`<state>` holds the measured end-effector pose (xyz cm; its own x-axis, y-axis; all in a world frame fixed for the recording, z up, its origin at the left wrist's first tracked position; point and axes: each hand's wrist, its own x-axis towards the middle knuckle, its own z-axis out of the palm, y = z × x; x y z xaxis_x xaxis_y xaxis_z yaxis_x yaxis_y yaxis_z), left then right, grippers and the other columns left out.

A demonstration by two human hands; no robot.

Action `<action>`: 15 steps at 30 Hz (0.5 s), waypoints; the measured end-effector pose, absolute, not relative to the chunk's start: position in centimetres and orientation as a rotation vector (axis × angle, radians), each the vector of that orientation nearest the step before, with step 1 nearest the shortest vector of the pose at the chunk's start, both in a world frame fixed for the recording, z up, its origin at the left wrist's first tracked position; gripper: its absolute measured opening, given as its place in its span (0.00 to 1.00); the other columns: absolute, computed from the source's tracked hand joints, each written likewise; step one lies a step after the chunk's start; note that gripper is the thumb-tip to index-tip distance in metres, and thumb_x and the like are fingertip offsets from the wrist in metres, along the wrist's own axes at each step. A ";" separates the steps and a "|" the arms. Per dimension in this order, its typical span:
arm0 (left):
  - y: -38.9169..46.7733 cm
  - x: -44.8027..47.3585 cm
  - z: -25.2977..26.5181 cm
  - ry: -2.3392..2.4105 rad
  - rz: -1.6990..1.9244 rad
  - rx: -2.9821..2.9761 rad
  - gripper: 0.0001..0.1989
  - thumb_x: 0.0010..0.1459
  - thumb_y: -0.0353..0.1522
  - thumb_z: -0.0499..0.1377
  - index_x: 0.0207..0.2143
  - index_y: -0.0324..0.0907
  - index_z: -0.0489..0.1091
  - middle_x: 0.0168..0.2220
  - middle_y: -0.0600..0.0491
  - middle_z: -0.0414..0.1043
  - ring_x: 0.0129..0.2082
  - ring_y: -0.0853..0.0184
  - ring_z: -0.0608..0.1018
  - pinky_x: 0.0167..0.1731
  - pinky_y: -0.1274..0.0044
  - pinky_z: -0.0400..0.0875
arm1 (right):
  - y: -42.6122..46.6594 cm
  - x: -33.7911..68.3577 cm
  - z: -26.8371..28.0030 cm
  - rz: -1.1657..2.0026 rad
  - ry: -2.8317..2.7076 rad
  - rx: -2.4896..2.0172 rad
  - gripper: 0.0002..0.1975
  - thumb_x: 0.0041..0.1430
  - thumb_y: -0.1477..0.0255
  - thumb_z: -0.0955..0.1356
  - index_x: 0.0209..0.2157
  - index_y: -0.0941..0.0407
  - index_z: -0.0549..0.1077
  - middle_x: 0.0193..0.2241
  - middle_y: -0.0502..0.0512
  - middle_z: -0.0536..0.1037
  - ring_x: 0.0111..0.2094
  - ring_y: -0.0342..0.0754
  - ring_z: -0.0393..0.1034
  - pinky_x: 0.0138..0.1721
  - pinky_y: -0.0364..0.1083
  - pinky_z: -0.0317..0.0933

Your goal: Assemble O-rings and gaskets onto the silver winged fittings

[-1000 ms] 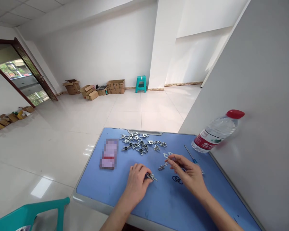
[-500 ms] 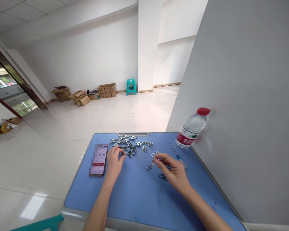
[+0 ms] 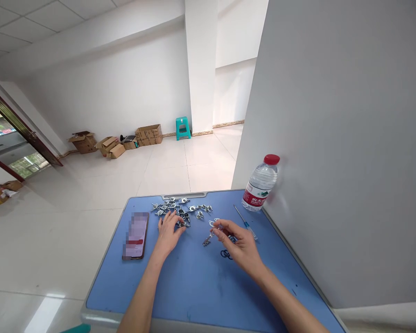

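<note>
My left hand rests at the near edge of a heap of small silver metal parts, thumb and forefinger bent around one metal part. Some of the heap's parts have dark round rings on them. My right hand is closed in a pinch above the table, and what its fingertips hold is too small to make out. Just left of those fingertips are some small screw-like metal pieces. Flat silver plates lie behind the fingertips. Black rubber rings lie partly under the right hand.
A phone lies on the left of the blue table. On the right are a screwdriver and a water bottle with a red cap, close to a grey wall. Cardboard boxes and a green stool stand across the floor.
The view has shifted, so most things sit further left. My left hand has moved slightly right along the heap's near edge. My right hand keeps its pinch in about the same place.
</note>
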<state>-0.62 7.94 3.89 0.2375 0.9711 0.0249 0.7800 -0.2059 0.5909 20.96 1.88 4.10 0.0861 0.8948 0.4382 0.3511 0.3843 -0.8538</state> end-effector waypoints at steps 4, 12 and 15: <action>6.5 0.0 4.0 1.539 0.507 2.040 0.06 0.60 0.30 0.56 0.40 0.46 0.69 0.64 0.49 0.59 0.68 0.57 0.53 0.64 0.56 0.45 | 1.9 21.0 3.8 0.585 -1.495 -1.173 0.12 0.61 0.61 0.66 0.36 0.55 0.75 0.24 0.52 0.75 0.24 0.46 0.67 0.27 0.44 0.64; 7.0 -1.0 4.9 1.635 0.713 2.044 0.04 0.60 0.30 0.58 0.38 0.46 0.70 0.52 0.50 0.71 0.56 0.58 0.70 0.52 0.65 0.66 | 1.8 21.1 3.9 0.564 -1.502 -1.160 0.10 0.61 0.63 0.67 0.35 0.55 0.74 0.24 0.51 0.76 0.23 0.45 0.67 0.26 0.43 0.64; 8.7 -2.1 4.9 1.919 0.681 2.183 0.03 0.59 0.30 0.60 0.37 0.44 0.70 0.43 0.50 0.73 0.47 0.57 0.73 0.46 0.67 0.67 | 1.8 21.0 4.0 0.553 -1.502 -1.151 0.10 0.61 0.63 0.67 0.35 0.55 0.74 0.24 0.51 0.77 0.23 0.45 0.67 0.26 0.43 0.64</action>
<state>-2.07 8.71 4.88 0.0755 0.9699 0.2317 0.8988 -0.1668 0.4054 21.01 1.80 3.95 0.0838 0.8766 0.4738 0.3595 0.4169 -0.8348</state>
